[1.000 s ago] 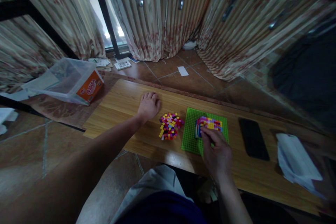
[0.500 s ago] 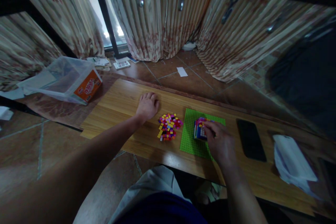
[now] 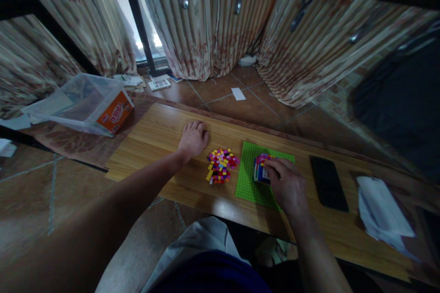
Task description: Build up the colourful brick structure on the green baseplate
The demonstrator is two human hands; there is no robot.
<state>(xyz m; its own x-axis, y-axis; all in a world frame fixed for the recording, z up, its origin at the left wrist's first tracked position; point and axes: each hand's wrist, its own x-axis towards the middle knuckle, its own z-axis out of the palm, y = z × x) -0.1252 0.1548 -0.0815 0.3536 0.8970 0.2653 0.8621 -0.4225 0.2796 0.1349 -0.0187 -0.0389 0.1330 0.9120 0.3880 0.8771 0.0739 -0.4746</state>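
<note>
My left hand (image 3: pixel 194 138) lies palm down on the wooden table, its fingers stretched loosely forward, with nothing in it. Just right of it is a loose pile of small building bricks (image 3: pixel 220 165) in yellow, red, pink, orange and purple. On a green studded baseplate (image 3: pixel 245 183) stands a small boxy brick structure (image 3: pixel 260 171), blue and white on the near side with pink and red on top. The thumb and fingertips of my right hand (image 3: pixel 287 183) are pinched together at its upper right part. They cover whatever is between them.
A black phone (image 3: pixel 329 183) and a white packet in clear plastic (image 3: pixel 383 206) lie on the right of the wooden table (image 3: pixel 147 132). At the far left stands a clear plastic bin (image 3: pixel 85 103) with an orange label. Curtains (image 3: pixel 206 23) hang behind, with papers on the floor.
My right hand has shifted very slightly, its fingers still at the brick structure. My left hand, the loose bricks and the baseplate stay where they were.
</note>
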